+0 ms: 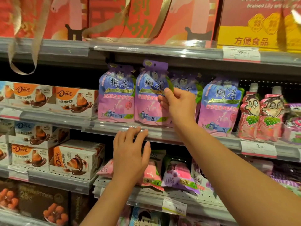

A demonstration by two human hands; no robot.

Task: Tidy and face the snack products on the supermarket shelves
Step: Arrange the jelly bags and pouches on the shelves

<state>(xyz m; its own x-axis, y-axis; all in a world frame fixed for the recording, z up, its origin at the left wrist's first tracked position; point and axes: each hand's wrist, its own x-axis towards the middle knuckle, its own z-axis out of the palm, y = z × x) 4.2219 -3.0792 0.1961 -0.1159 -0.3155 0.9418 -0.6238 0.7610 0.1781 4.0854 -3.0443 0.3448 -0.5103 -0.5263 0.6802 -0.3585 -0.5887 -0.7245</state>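
Pouch (150,95), purple, stands second in its row on the middle shelf (162,132); right hand (178,106) pinches its right edge. Left hand (131,150), fingers straight, rests on the shelf's front rail

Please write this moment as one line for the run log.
right hand: pinches second purple jelly pouch | left hand: fingers rest on shelf rail | pouch: upright, facing front
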